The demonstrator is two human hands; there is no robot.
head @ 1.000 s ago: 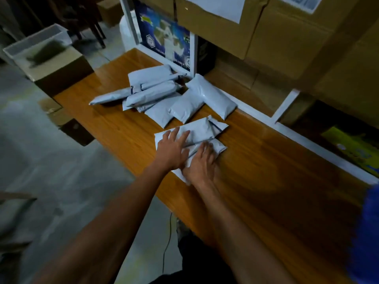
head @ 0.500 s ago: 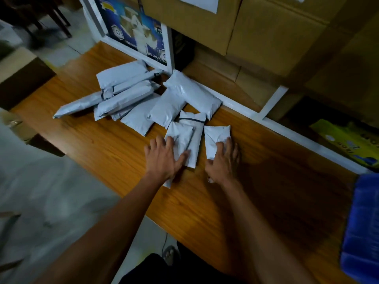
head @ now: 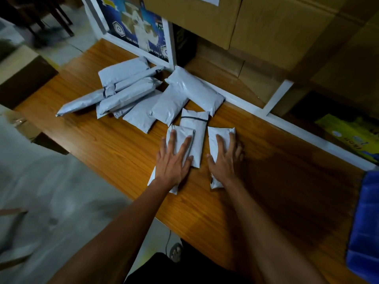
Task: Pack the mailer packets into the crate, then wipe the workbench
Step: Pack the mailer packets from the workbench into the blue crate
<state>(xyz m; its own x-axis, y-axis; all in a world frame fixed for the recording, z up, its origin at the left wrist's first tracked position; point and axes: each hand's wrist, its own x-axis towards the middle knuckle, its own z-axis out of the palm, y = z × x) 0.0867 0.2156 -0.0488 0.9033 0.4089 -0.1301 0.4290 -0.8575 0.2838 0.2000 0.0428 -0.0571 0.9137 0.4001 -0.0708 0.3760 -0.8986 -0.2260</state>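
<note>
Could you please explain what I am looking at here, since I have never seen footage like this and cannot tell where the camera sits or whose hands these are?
There is no machine here: a person wears one wide-angle camera on the head, looking forward and down at their own bare arms. The left hand lies flat, fingers straight, on one grey mailer packet. The right hand lies flat on another packet beside it. Neither hand grips anything. A third packet lies between them, and a loose pile of packets sits farther back on the wooden workbench. The blue thing at the right edge may be the crate, but too little shows to tell.
</note>
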